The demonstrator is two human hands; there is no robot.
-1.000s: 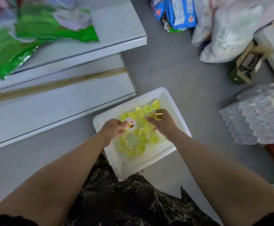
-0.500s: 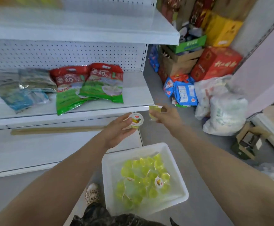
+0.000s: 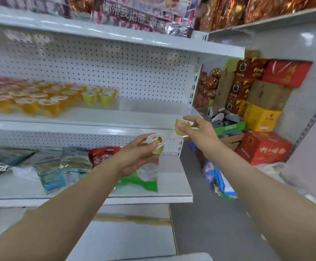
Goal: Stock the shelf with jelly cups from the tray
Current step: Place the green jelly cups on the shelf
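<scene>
Yellow jelly cup (image 3: pixel 156 143) pinched in our left hand (image 3: pixel 134 157), second cup (image 3: pixel 181 127) in right hand (image 3: pixel 200 133); shelf (image 3: pixel 144 112) beyond fingertips (image 3: pixel 187 118) part-filled, both unplaced.

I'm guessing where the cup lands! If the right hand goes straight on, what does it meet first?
Probably the bare end of the middle shelf: the right hand, pinching a jelly cup, points there. The yellow cups stand farther left. Depth is hard to judge.
</scene>
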